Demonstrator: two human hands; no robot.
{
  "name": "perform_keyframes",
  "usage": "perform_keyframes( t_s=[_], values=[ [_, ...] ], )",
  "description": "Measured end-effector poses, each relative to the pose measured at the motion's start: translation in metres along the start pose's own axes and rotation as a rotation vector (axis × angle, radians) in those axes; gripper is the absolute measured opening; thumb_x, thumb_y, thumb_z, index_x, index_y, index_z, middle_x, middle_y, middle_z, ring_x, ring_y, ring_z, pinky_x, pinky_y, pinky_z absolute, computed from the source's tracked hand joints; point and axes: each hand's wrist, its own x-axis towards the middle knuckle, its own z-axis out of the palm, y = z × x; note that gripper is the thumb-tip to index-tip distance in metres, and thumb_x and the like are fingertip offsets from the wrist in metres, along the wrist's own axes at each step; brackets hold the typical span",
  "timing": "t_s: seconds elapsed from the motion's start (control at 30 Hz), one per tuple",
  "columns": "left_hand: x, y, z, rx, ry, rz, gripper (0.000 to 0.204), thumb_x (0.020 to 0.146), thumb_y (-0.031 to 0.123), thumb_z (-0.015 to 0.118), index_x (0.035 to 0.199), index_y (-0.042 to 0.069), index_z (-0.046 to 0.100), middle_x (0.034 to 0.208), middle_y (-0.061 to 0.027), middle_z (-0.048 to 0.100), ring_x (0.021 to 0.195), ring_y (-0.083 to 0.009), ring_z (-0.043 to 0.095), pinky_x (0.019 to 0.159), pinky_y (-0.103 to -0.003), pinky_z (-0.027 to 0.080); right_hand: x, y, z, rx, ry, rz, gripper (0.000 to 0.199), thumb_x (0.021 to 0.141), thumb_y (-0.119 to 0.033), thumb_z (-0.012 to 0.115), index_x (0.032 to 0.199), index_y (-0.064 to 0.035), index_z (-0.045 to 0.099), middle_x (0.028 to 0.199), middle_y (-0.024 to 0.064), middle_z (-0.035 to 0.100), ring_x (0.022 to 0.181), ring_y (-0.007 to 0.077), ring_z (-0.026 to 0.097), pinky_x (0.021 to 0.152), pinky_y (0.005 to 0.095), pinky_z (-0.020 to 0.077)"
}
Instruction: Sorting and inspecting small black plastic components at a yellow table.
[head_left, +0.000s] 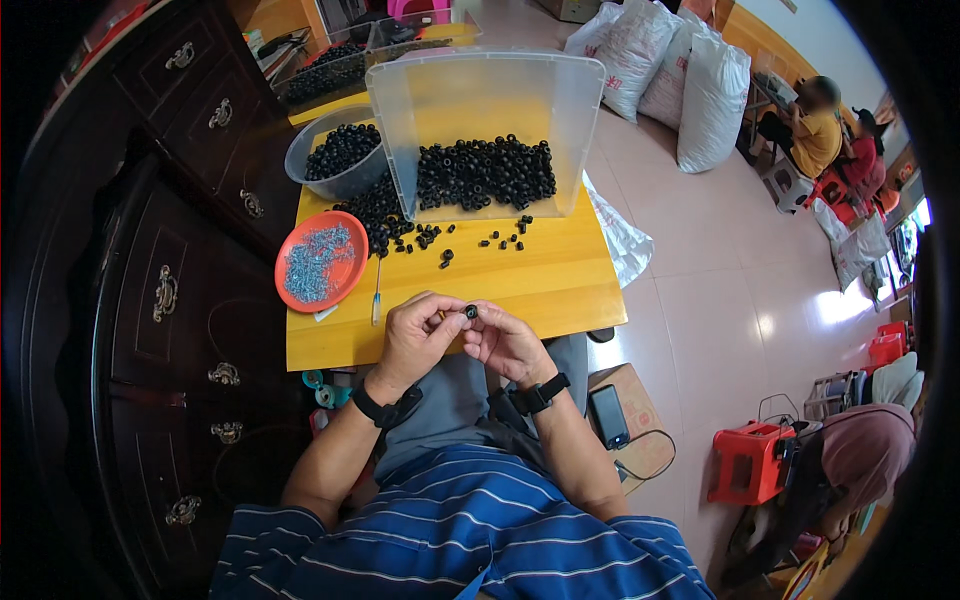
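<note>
My left hand and my right hand meet over the near edge of the yellow table. Between their fingertips is a small round black plastic part with a hole in its middle, pinched from both sides. Left of my hands lies a thin screwdriver. An orange-red plate beyond it carries a heap of small silvery screws. Loose black parts like the one I hold are scattered farther back.
A clear plastic bin lies on its side with a pile of black parts. Left of it stands a clear bowl of them. A dark cabinet flanks the left. A cardboard box bears a phone; stuffed sacks and people are beyond.
</note>
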Motion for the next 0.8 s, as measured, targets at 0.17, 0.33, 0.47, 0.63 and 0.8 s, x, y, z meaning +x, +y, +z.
perform_keyframes(
  t_s=[0.17, 0.33, 0.47, 0.63, 0.8],
  values=[
    [0.003, 0.011, 0.003, 0.034, 0.038, 0.034, 0.012, 0.087, -0.002, 0.067, 0.099, -0.003, 0.068, 0.086, -0.0036, 0.068, 0.071, -0.0051, 0.062, 0.062, -0.02, 0.049, 0.0, -0.002, -0.004, 0.111, -0.008, -0.012, 0.019, 0.098, -0.018, 0.059, 0.111, -0.0055, 0.06, 0.096, 0.0079, 0.069, 0.081, 0.0157, 0.068, 0.074, 0.0301, 0.0578],
    [0.002, 0.002, 0.002, 0.12, 0.06, 0.007, 0.011, 0.087, 0.0, 0.068, 0.098, -0.002, 0.069, 0.08, -0.001, 0.066, 0.066, -0.0033, 0.056, 0.059, -0.02, 0.046, 0.0, -0.007, -0.004, 0.111, -0.018, -0.019, 0.019, 0.098, -0.019, 0.059, 0.11, -0.005, 0.061, 0.096, 0.0078, 0.069, 0.081, 0.0156, 0.068, 0.074, 0.0307, 0.0578],
    [0.003, 0.0, 0.002, 0.092, 0.085, -0.046, 0.011, 0.087, 0.0, 0.068, 0.097, -0.002, 0.07, 0.079, -0.0002, 0.066, 0.065, -0.0032, 0.055, 0.059, -0.02, 0.046, 0.001, -0.009, -0.006, 0.135, -0.02, -0.024, 0.02, 0.098, -0.019, 0.058, 0.11, -0.004, 0.062, 0.094, 0.0067, 0.07, 0.081, 0.0153, 0.068, 0.075, 0.0307, 0.0575],
    [0.008, 0.005, 0.004, 0.117, 0.077, -0.04, 0.01, 0.086, 0.0, 0.069, 0.096, -0.002, 0.07, 0.079, -0.0001, 0.065, 0.065, -0.0033, 0.055, 0.059, -0.02, 0.046, 0.002, -0.011, -0.009, 0.188, -0.045, -0.028, 0.02, 0.098, -0.019, 0.057, 0.111, -0.0038, 0.062, 0.093, 0.006, 0.069, 0.081, 0.0148, 0.069, 0.075, 0.0304, 0.0575],
    [0.013, 0.011, 0.013, 0.166, 0.094, 0.024, 0.011, 0.083, 0.002, 0.073, 0.094, -0.002, 0.069, 0.077, 0.0, 0.064, 0.061, -0.0032, 0.052, 0.057, -0.02, 0.044, 0.002, -0.01, -0.009, 0.17, -0.041, -0.052, 0.02, 0.098, -0.018, 0.059, 0.112, -0.0041, 0.062, 0.094, 0.0048, 0.068, 0.079, 0.0131, 0.068, 0.074, 0.029, 0.0575]
  ],
)
